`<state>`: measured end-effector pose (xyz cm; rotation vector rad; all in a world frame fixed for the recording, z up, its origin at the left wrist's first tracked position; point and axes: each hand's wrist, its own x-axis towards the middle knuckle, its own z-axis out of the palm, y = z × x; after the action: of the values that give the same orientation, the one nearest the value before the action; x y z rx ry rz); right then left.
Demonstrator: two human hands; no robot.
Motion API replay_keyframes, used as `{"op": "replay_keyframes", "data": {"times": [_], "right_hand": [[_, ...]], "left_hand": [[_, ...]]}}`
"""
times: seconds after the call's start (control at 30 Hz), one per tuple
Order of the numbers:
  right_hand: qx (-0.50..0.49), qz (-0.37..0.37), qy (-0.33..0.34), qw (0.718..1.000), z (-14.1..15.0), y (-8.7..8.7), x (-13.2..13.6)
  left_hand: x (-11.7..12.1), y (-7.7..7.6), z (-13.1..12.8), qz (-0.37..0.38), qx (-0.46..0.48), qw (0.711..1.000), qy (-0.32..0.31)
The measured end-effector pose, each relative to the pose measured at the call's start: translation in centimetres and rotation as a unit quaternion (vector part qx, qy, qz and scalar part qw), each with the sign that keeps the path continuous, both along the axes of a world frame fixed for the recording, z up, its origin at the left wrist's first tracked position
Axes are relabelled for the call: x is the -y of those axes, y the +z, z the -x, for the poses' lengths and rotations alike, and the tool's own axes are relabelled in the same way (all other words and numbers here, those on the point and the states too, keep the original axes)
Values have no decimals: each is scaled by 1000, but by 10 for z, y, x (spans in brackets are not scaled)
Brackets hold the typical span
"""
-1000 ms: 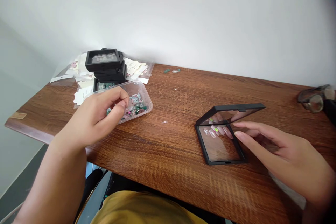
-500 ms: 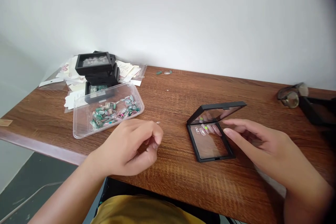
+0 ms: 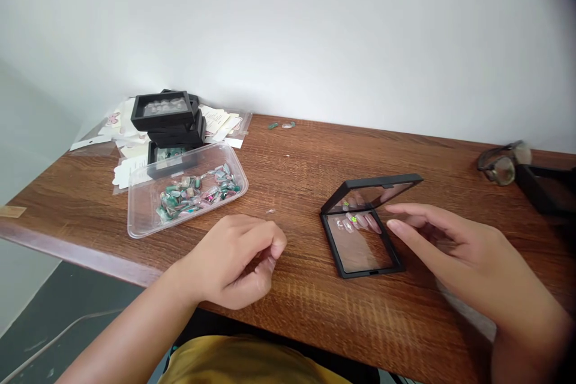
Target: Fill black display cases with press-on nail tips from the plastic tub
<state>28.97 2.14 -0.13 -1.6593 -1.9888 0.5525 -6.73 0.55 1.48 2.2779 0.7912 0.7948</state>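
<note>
My left hand (image 3: 234, 261) rests on the wooden table (image 3: 297, 174) with its fingers curled into a pinch; what they hold is too small to name. My right hand (image 3: 450, 249) lies to the right with fingers stretched out, fingertips at the right edge of an open black display case (image 3: 362, 225). A few press-on nails lie on the case's clear film near its hinge. The lid stands half raised. A clear plastic tray (image 3: 139, 216) of several green and pink nails sits left of my left hand.
A stack of black cases (image 3: 168, 117) stands at the back left on scattered packets and cards (image 3: 220, 120). Two small nails (image 3: 281, 125) lie near the wall. Glasses (image 3: 499, 165) and another black case (image 3: 546, 189) are at the far right.
My left hand left the plastic tray and came toward the middle of the table, fingers pinched. The right hand stayed by the open case. The view shifted slightly.
</note>
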Motion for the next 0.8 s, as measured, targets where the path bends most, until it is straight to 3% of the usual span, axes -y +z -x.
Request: {"op": "replay_keyframes", "data": {"times": [0.8], "right_hand": [[5, 15, -15, 1000, -4, -4, -1]], "left_hand": [[0, -8, 0, 4, -64, 998, 11]]}}
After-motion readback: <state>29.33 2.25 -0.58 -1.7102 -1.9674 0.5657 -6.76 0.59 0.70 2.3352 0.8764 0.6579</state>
